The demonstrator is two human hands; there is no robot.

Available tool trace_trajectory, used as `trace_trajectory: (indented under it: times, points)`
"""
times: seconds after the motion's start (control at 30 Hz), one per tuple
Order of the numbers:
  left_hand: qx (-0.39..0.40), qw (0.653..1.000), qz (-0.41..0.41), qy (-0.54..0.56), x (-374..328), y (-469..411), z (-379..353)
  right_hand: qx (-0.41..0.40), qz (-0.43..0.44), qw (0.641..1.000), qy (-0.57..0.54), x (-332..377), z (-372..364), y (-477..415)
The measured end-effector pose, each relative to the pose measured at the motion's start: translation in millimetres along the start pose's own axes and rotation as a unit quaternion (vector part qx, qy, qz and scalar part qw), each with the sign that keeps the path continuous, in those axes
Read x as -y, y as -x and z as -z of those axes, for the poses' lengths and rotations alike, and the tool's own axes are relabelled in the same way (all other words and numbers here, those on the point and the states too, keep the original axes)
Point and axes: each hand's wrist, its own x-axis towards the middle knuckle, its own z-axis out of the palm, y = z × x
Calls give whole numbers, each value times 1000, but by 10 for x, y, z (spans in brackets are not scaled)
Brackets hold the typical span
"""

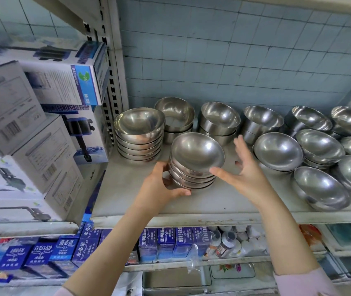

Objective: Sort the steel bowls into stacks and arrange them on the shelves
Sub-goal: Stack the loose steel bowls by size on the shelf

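Note:
A stack of several steel bowls stands near the front middle of the grey shelf. My left hand grips the stack's lower left side, thumb in front and fingers curled behind. Just right of the stack, my right hand is spread, with the thumb tip by the top bowl's rim and the fingers straight. Another stack of shallow bowls sits at the back left. Deeper bowl stacks line the back.
More bowl stacks crowd the shelf's right side. Pump boxes fill the neighbouring shelf on the left behind a slotted upright. Blue cartons and bottles sit on the shelf below.

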Motion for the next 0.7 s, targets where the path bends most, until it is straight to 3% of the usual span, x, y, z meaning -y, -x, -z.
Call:
trace_trajectory:
  times: [0.23, 0.43, 0.7]
  points:
    - [-28, 1000, -9, -3, -193, -22, -472, -95, -19, 992, 86, -246, 995, -100]
    - [-60, 998, -2, -31, -407, -43, -845, -5, -47, 961, 274, -570, 1477, -459]
    - [-89, 992, 9, -91, -452, -1, -947, 47, -14, 920, 390, -751, 1601, -676]
